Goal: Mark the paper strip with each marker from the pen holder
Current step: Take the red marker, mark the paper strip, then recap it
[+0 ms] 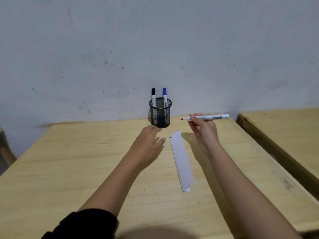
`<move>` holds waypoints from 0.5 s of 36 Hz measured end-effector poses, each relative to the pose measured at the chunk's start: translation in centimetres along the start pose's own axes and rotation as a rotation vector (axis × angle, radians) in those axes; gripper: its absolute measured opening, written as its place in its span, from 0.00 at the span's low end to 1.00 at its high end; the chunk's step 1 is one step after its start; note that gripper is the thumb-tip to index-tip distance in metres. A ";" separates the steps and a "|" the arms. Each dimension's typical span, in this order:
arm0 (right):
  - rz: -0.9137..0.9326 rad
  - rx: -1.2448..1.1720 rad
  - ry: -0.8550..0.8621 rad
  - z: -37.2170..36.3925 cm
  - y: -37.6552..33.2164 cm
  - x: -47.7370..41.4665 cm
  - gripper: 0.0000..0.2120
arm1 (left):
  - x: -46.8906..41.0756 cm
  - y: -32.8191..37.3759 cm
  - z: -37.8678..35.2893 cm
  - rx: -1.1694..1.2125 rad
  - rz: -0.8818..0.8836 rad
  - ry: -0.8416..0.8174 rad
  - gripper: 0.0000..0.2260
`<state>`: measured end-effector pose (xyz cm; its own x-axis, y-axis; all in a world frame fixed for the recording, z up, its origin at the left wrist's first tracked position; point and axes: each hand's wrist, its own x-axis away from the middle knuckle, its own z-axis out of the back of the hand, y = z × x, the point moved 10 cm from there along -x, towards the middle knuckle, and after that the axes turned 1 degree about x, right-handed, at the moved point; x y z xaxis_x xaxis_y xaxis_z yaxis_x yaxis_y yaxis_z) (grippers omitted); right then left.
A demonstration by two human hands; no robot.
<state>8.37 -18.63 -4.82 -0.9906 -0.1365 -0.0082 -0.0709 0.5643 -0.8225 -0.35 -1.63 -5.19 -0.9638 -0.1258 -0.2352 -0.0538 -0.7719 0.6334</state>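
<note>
A white paper strip [181, 158] lies lengthwise on the wooden table [69, 169], with small dark and red marks at its far left corner. Behind it a black mesh pen holder [160, 112] stands against the wall, holding a black-capped marker [153, 96] and a blue-capped marker [164, 95]. My right hand [202, 130] holds an uncapped red marker [207, 117] level above the table, its tip pointing left toward the holder. My left hand [148, 144] hovers left of the strip's far end, fingers apart; whether its fingers hold the cap is hidden.
A second wooden table [284, 135] stands to the right across a narrow gap. A grey, scuffed wall [155, 49] rises directly behind the holder. A black sleeve [82, 225] covers my left forearm near the bottom edge.
</note>
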 end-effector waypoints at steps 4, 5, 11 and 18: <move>0.012 -0.003 -0.009 0.1 -0.6 0.5 0.07 | -0.6 -3.9 1.0 -0.245 0.130 0.036 0.22; 0.011 -0.004 -0.008 0.1 -0.6 0.6 0.07 | -0.6 -4.5 1.1 -0.268 0.152 0.044 0.21; 0.002 -0.005 -0.001 0.3 -0.3 0.9 0.07 | -0.7 -5.4 1.8 -0.162 0.161 0.145 0.12; -0.016 -0.015 -0.025 -0.3 -0.4 1.2 0.06 | -0.3 -5.6 0.8 0.866 0.389 0.256 0.02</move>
<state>7.13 -18.80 -4.37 -0.9862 -0.1655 -0.0097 -0.0883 0.5738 -0.8142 0.01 3.22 -8.14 -0.8745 -0.4847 0.0160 -0.0164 0.0625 0.9979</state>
